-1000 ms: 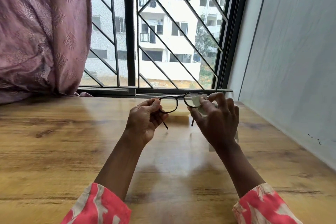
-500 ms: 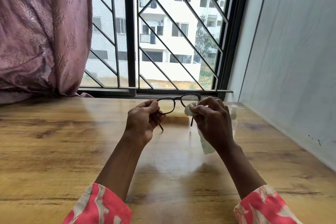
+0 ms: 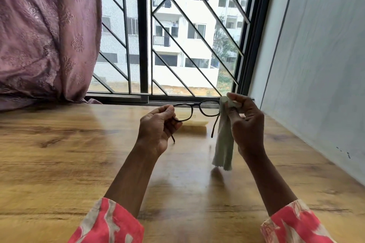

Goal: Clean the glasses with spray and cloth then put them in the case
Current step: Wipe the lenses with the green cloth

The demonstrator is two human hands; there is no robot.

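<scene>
Dark-framed glasses [image 3: 197, 110] are held up above the wooden table [image 3: 59, 154], temples open and pointing down toward me. My left hand [image 3: 158, 130] pinches the left end of the frame at the hinge. My right hand [image 3: 245, 124] pinches a pale green cloth [image 3: 224, 144] just beside the right lens; the cloth hangs down loose below my fingers. A flat yellowish object [image 3: 194, 123], possibly the case, lies on the table behind the glasses, partly hidden. No spray bottle shows.
A barred window [image 3: 169, 45] stands at the table's far edge, with a pink curtain [image 3: 45, 35] bunched at the left. A grey wall [image 3: 316, 65] runs close along the right side of the table.
My right hand has slid off the right lens to the frame's outer end, and the cloth has unfolded to hang down. The left hand keeps its hold.
</scene>
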